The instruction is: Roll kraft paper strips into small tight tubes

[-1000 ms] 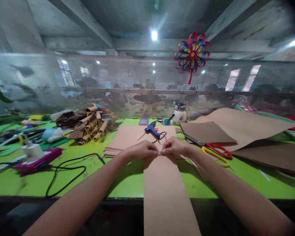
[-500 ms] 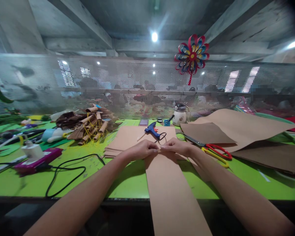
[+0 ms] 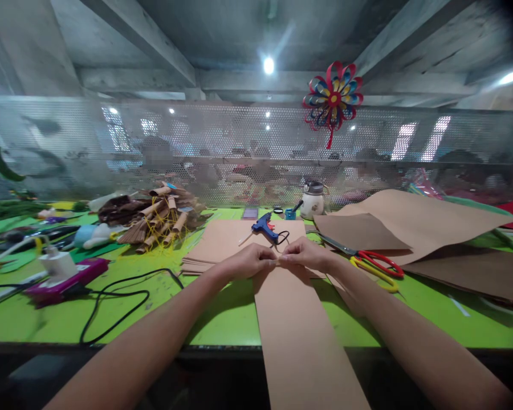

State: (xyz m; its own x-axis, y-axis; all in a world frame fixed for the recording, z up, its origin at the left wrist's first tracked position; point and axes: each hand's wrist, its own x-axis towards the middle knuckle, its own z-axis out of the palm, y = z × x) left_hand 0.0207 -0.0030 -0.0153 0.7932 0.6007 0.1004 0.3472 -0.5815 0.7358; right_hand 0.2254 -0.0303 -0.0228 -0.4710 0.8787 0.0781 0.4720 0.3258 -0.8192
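A long strip of brown kraft paper (image 3: 301, 336) runs from the near table edge out to my hands. My left hand (image 3: 248, 261) and my right hand (image 3: 304, 254) meet at its far end, fingertips pinched together on the paper's edge. Both hands are closed on that end. Just beyond them lies a stack of brown paper sheets (image 3: 222, 242) with a blue glue gun (image 3: 264, 226) resting on it.
Red-and-yellow scissors (image 3: 370, 261) lie right of my hands beside large brown sheets (image 3: 427, 228). A heap of rolled paper tubes (image 3: 162, 216), a pink power strip (image 3: 64, 276) and a black cable (image 3: 119, 296) sit left. A small white jar (image 3: 313, 199) stands by the mesh screen.
The strip's near end has swung slightly to the right. My hands have stayed pinched at its far end, shifting only a little.
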